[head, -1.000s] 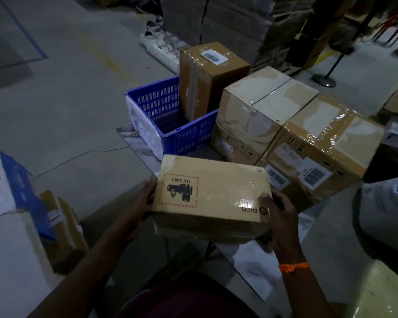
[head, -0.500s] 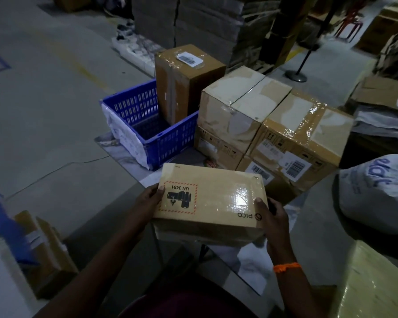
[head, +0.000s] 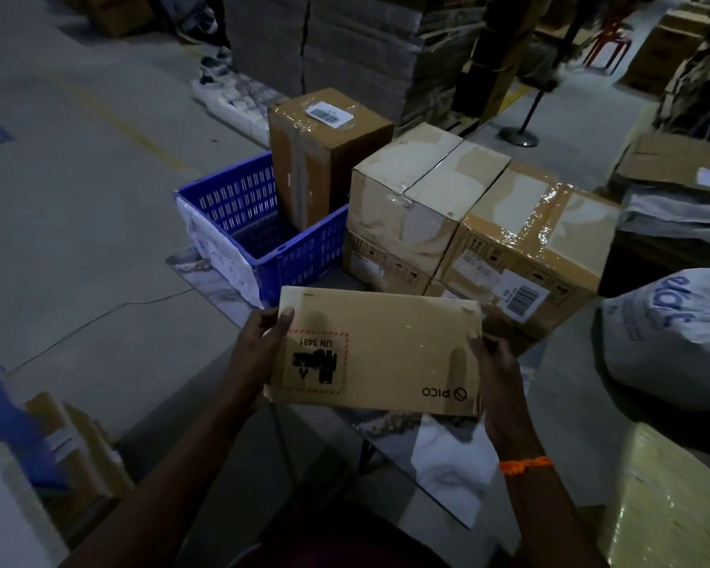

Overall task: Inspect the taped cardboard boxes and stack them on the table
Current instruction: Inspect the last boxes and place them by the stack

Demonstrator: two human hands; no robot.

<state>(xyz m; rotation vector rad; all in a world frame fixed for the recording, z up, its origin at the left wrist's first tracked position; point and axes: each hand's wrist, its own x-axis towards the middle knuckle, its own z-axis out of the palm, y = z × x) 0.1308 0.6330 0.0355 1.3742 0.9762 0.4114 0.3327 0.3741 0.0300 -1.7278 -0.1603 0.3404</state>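
Warehouse; stacked cartons [head: 402, 211], concrete floor [head: 58, 198]

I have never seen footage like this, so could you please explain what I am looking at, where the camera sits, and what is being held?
There is no machine here: a person works with bare hands, and the one camera is worn on their head, looking forward and down. The left hand and right hand hold a flat box by its short ends, above the near edge of a table. Its face shows a "UN 3481" label and the word "PICO", upside down to the camera. Further back stand a blue basket with a tall box in it, and beside it two large taped boxes. A grey sack lies to the right.
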